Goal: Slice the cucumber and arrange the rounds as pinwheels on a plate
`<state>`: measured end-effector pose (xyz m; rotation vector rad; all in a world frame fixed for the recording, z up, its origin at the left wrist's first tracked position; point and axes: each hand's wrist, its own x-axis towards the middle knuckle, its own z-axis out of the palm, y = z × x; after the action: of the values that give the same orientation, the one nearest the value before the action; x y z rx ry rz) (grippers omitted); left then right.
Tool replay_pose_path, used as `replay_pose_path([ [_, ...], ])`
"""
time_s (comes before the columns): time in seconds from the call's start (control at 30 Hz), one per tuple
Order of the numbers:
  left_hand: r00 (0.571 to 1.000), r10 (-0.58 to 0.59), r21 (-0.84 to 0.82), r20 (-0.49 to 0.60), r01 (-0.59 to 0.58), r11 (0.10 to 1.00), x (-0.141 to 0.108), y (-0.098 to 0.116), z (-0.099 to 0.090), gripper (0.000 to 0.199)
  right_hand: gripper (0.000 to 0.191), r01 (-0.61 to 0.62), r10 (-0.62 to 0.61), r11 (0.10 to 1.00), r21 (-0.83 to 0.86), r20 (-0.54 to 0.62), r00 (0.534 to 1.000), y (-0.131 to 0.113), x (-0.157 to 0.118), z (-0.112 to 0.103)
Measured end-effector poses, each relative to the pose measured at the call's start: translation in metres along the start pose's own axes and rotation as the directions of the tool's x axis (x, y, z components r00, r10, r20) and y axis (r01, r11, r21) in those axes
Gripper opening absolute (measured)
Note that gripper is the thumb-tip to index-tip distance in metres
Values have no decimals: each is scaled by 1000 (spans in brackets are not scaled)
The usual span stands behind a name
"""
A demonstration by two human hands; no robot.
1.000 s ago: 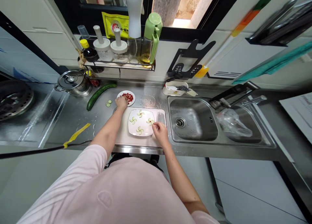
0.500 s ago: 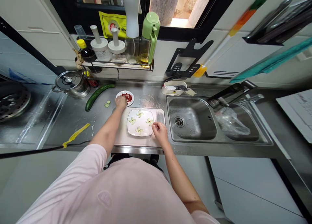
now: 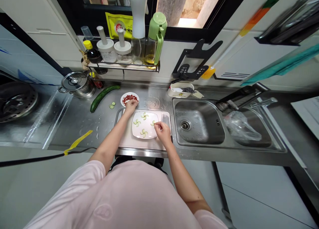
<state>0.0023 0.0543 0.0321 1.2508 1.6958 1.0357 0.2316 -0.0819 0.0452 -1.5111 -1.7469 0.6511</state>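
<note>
My left hand (image 3: 131,106) rests its fingers at the near edge of a small round white plate (image 3: 122,100) heaped with dried red goji berries (image 3: 129,98). My right hand (image 3: 162,132) pinches its fingertips beside a cucumber slice (image 3: 154,123) on a square white plate (image 3: 146,126). Several thin slices lie on that plate in a pinwheel pattern, and the plate sits on a white cutting board (image 3: 139,144). Whatever the fingers of either hand hold is too small to see. A whole green cucumber (image 3: 101,98) and small slices (image 3: 112,105) lie on the steel counter (image 3: 74,122).
A lidded steel pot (image 3: 76,85) and a gas burner grate (image 3: 17,101) stand left. A steel sink (image 3: 198,122) lies right, with a plastic bag (image 3: 240,126) in its second basin. Bottles crowd a wall shelf (image 3: 122,67) behind. A yellow-taped cable (image 3: 77,142) crosses the counter front.
My right fingertips have moved a little closer to the cucumber slice. My left hand stays at the berry plate. The whole view has shifted slightly.
</note>
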Motion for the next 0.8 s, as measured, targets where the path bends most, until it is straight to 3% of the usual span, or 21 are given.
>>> replay_pose_path([
  [0.17,998,45,-150,35,-39,988,-37,24,1,17,14,43,-43,999,23,8,999,-20,16,1],
  [0.37,989,119,-139,88,-107,985,-76,46,-4,19,15,106,-106,992,61,3,994,-47,37,-3],
  [0.57,958,262,174,114,-279,944,-102,55,-15,14,19,213,-212,977,-8,48,976,-64,50,-13],
  [0.8,903,348,508,251,-429,747,-120,70,-28,12,20,380,-343,895,-233,185,921,-67,51,-13],
])
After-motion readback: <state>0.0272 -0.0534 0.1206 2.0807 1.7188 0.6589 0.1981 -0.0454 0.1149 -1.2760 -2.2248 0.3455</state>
